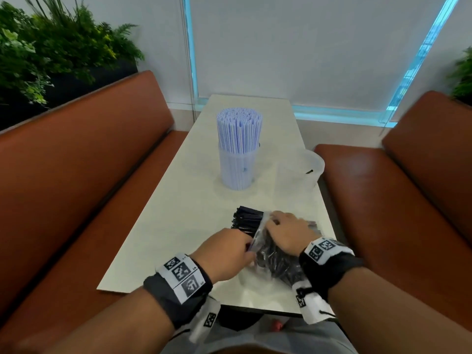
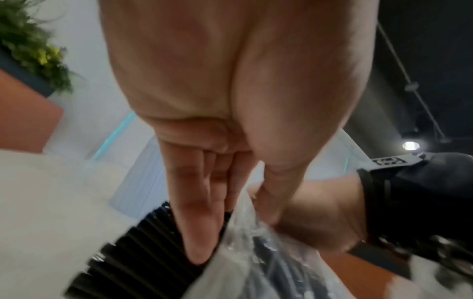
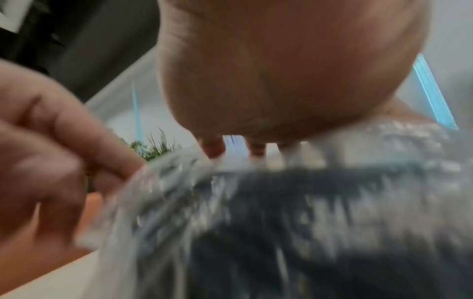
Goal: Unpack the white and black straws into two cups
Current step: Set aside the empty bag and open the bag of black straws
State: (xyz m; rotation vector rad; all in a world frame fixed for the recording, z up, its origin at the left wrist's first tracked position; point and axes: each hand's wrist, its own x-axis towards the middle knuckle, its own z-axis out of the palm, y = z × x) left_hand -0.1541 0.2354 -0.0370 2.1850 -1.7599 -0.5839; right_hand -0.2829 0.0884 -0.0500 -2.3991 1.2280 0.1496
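A clear plastic bag (image 1: 274, 256) of black straws (image 1: 246, 218) lies on the white table (image 1: 178, 213), and the straw ends stick out of its open mouth. My left hand (image 1: 249, 249) pinches the near edge of the bag's mouth (image 2: 245, 228) between thumb and fingers (image 2: 194, 226). My right hand (image 1: 274, 221) lies over the bag with its fingers curled on the far edge of the mouth. A clear cup (image 1: 237, 169) packed with white straws (image 1: 239, 129) stands mid-table. A second clear cup (image 1: 301, 172) stands to its right. The right wrist view is blurred, showing the bag (image 3: 281, 212).
Orange bench seats (image 1: 76, 175) flank the table on both sides. Green plants (image 1: 51, 47) stand behind the left bench. The second cup is close to the table's right edge (image 1: 324, 200). A frosted window (image 1: 306, 47) closes off the far end.
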